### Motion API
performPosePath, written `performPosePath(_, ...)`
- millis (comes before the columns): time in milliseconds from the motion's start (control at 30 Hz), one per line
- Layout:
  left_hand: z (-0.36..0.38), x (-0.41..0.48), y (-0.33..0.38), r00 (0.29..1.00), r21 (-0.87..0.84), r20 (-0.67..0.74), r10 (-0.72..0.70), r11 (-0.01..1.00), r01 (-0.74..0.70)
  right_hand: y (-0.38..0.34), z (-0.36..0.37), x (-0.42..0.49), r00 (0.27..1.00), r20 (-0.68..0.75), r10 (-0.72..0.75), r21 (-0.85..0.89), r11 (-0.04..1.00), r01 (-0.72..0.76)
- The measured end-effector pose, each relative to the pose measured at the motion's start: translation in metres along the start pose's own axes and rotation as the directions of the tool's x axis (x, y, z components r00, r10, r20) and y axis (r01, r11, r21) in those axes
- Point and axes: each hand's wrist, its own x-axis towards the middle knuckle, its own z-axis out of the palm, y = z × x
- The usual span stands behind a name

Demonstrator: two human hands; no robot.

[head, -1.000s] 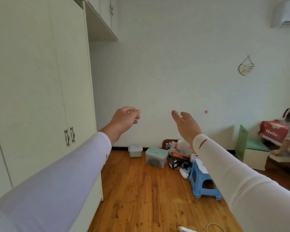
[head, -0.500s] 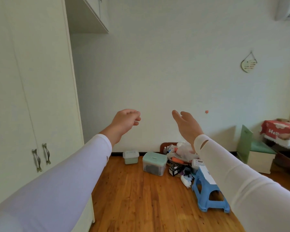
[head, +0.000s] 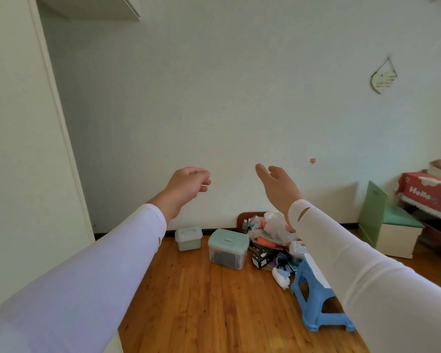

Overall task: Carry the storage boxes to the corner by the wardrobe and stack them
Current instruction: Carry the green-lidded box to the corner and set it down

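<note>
Two storage boxes stand on the wooden floor by the far wall. The small pale green box [head: 188,238] with a white handled lid is nearest the wardrobe corner. To its right stands the larger clear box [head: 228,249] with a mint lid. Both my arms are stretched forward at chest height, well above and short of the boxes. My left hand [head: 187,186] has loosely curled fingers and holds nothing. My right hand [head: 278,186] is held edge-on with straight fingers, empty too.
The cream wardrobe [head: 23,149] fills the left side. A heap of bags and small items [head: 270,238] lies right of the boxes, with a blue plastic stool [head: 316,294] in front of it. A green-and-white seat box [head: 390,230] and a red-covered table [head: 428,194] stand at the right.
The view has moved forward and swung right: the wardrobe slid off to the left and the boxes look nearer. Both hands keep their raised pose.
</note>
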Motion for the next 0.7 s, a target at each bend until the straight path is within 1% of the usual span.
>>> performPosePath(333, 0.060, 0.187, -0.014, 1.000, 0.005, -0.021, -0.006, 1.000, 0.006, 0.053, 0.022, 0.193, 1.000, 0.024, 0.008, 0.060, 0.998, -0.009)
performPosePath(500, 0.082, 0.264, -0.031, 1.000, 0.028, -0.004, -0.025, 0.999, 0.026, 0.081, 0.040, 0.270, 0.999, 0.036, 0.039, 0.071, 0.997, -0.041)
performPosePath(700, 0.091, 0.351, -0.064, 0.999, 0.027, 0.006, -0.054, 0.998, 0.053, 0.108, 0.075, 0.349, 0.997, 0.049, 0.061, 0.065, 0.996, -0.064)
